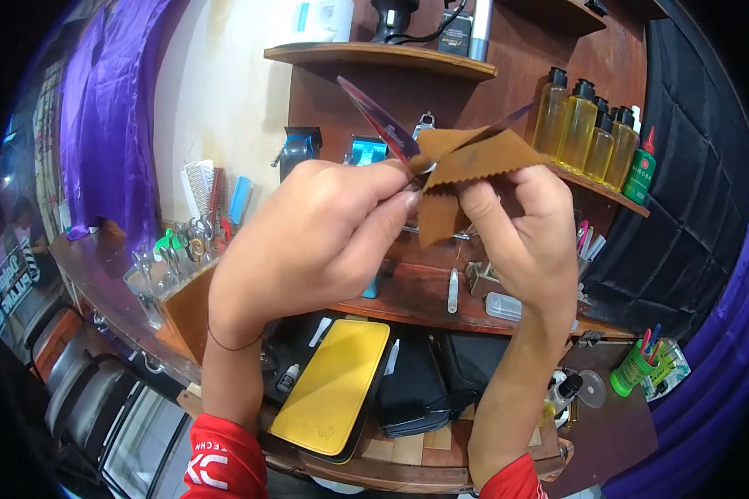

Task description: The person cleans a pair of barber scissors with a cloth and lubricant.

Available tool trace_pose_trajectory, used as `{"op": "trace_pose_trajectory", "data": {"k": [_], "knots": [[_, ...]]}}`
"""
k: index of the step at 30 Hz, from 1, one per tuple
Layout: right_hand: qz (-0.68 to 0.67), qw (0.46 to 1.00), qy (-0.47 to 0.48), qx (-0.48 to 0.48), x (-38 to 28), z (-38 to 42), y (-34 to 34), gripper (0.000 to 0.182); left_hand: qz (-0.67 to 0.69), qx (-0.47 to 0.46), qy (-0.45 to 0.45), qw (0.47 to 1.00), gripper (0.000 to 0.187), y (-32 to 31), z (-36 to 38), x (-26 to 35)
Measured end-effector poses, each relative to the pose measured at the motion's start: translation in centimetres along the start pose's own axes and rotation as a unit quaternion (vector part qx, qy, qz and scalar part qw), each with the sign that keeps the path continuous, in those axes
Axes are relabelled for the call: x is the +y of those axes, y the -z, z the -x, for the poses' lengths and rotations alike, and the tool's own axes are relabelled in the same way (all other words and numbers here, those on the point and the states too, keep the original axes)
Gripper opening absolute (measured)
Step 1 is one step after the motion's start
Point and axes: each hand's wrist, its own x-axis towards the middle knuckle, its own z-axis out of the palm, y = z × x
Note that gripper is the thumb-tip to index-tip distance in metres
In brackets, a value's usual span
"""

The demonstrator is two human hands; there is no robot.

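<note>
In the head view, my left hand [320, 229] is closed round the pivot area of a pair of scissors [379, 121]. Its dark, purplish blades are spread apart, one pointing up and left, the other up and right. A brown cloth with zigzag-cut edges [487, 162] drapes over the right blade and hangs below it. The thumb and fingers of my right hand [524, 233] pinch this cloth from beneath. The scissors' handles are hidden behind my left hand.
Below my hands lie a yellow zip case [333, 387] and a black case [416, 391]. A holder with several scissors and combs [179, 270] stands left. Oil bottles [578, 125] line a right shelf; a green pen cup [632, 372] sits lower right.
</note>
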Motion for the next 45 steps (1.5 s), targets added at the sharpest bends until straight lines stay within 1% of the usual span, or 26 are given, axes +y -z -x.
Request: {"op": "trace_pose_trajectory", "data": {"k": [4,6,7,9,10,12,16,18,19,21,22,23,25,27,29,33,35,36,37,39,40,41,42,43,44,45], "knots": [[0.012,0.999,0.027,0.029,0.0,-0.2,0.0,0.016,0.008,-0.024,0.027,0.999,0.012,0.4,0.0,0.2],[0.073,0.997,0.009,-0.007,-0.4,-0.2,0.2,0.021,-0.01,0.002,-0.008,1.0,0.012,0.2,0.1,0.1],[0.072,0.997,0.009,-0.007,-0.2,-0.3,0.1,0.021,-0.01,0.001,-0.007,1.0,0.012,0.2,0.1,0.1],[0.024,0.996,0.078,0.028,0.8,-0.4,-0.5,0.021,0.0,0.017,0.004,1.0,0.011,0.2,0.2,0.3],[0.024,0.996,0.077,0.029,1.1,-0.4,-1.0,0.021,0.0,0.015,0.004,1.0,0.011,0.2,0.2,0.2],[-0.049,0.989,0.069,0.118,1.2,-0.5,-2.1,0.016,0.012,0.01,0.014,1.0,0.01,0.4,0.2,0.1],[-0.087,0.988,0.053,0.12,1.0,-0.5,-1.9,0.014,0.02,0.012,0.016,1.0,0.009,0.4,0.1,0.5],[-0.093,0.992,-0.008,0.087,0.4,-0.3,-1.3,0.021,0.034,-0.01,0.035,0.999,0.011,0.4,0.0,0.5],[-0.092,0.992,-0.009,0.087,0.2,-0.2,-1.2,0.021,0.035,-0.01,0.035,0.999,0.011,0.3,-0.1,0.7],[-0.172,0.975,-0.081,0.114,0.0,-0.2,-1.0,0.021,0.027,-0.027,0.061,0.997,0.012,0.3,-0.3,1.0],[-0.157,0.978,-0.044,0.131,0.2,-0.2,-0.9,0.021,0.027,-0.026,0.06,0.997,0.012,0.3,-0.3,1.0],[-0.156,0.978,-0.043,0.131,0.4,-0.2,-0.9,0.021,0.031,-0.042,0.063,0.997,0.014,0.3,-0.4,1.0],[-0.16,0.97,-0.023,0.179,0.7,-0.3,-0.9,0.021,0.033,-0.057,0.067,0.996,0.015,0.3,-0.4,0.9],[-0.166,0.968,-0.034,0.186,0.7,-0.4,-0.9,0.02,0.055,-0.078,0.053,0.994,0.021,0.1,-0.3,0.4],[-0.248,0.94,-0.021,0.235,0.9,-0.7,-1.0,0.021,0.063,-0.088,0.066,0.992,0.021,0.2,-0.4,0.6],[-0.247,0.932,-0.019,0.265,1.2,-0.9,-0.7,0.022,0.101,-0.114,0.091,0.984,0.022,0.3,-0.3,0.6],[-0.265,0.918,-0.022,0.294,1.4,-0.8,-0.2,0.021,0.119,-0.125,0.107,0.979,0.021,0.5,-0.3,0.6],[-0.218,0.933,-0.052,0.281,1.8,-0.5,0.4,0.022,0.138,-0.135,0.122,0.974,0.02,0.6,-0.4,0.6],[-0.218,0.933,-0.052,0.281,1.9,-0.5,0.5,0.022,0.139,-0.134,0.122,0.974,0.02,0.8,-0.5,0.9],[-0.301,0.905,-0.042,0.298,2.1,-0.4,0.6,0.025,0.186,-0.138,0.189,0.954,0.02,1.3,-0.7,1.4],[-0.283,0.901,-0.093,0.315,1.4,-0.5,0.6,0.028,0.186,-0.138,0.191,0.954,0.02,1.4,-0.6,1.4],[-0.283,0.901,-0.095,0.314,1.6,-0.3,0.6,0.028,0.201,-0.125,0.193,0.952,0.02,1.4,-0.5,1.3],[-0.351,0.902,-0.038,0.249,2.1,-0.1,0.6,0.024,0.216,-0.112,0.195,0.95,0.02,1.5,-0.4,1.3],[-0.414,0.892,0.02,0.181,2.2,0.0,0.6,0.02,0.216,-0.112,0.196,0.95,0.02,1.4,-0.4,1.4],[-0.393,0.906,-0.031,0.154,1.6,0.0,0.7,0.019,0.23,-0.095,0.207,0.946,0.021,1.3,-0.4,1.5],[-0.393,0.906,-0.032,0.154,1.3,0.0,0.6,0.019,0.244,-0.078,0.219,0.942,0.021,1.3,-0.4,1.6]]}}
